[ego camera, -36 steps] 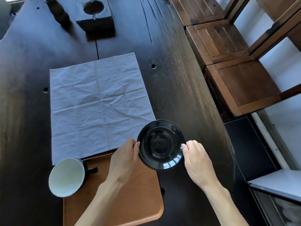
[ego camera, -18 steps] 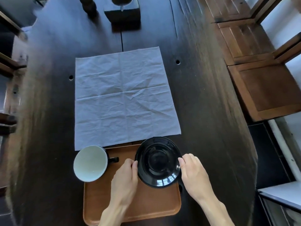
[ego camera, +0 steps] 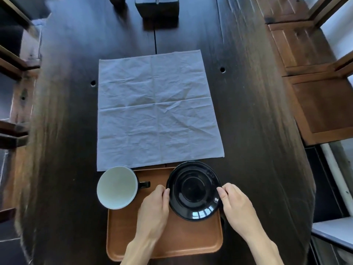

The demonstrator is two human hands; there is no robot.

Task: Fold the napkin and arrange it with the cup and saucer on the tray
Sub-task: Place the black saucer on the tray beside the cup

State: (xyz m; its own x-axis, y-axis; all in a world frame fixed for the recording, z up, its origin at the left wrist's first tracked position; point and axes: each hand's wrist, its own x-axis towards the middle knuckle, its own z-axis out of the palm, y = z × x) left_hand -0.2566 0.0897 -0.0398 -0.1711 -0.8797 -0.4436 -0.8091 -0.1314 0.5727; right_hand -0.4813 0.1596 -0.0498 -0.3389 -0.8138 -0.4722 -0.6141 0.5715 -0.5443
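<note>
A pale blue napkin (ego camera: 156,109) lies unfolded and creased on the dark table, its near edge overlapping the brown tray (ego camera: 183,240). A glossy black saucer (ego camera: 193,190) sits over the tray's far right corner. My left hand (ego camera: 154,209) grips its left rim and my right hand (ego camera: 236,205) grips its right rim. A cup (ego camera: 116,187), black outside and white inside, stands at the tray's far left corner with its handle pointing right.
A dark wooden block (ego camera: 157,8) stands at the table's far end. Wooden chairs (ego camera: 315,96) line the right side and a dark shelf or chair (ego camera: 13,131) is at the left. Small holes (ego camera: 222,69) mark the table top.
The saucer, held in both hands, has come over the tray's far right corner. The view has swung so the napkin and tray sit centred.
</note>
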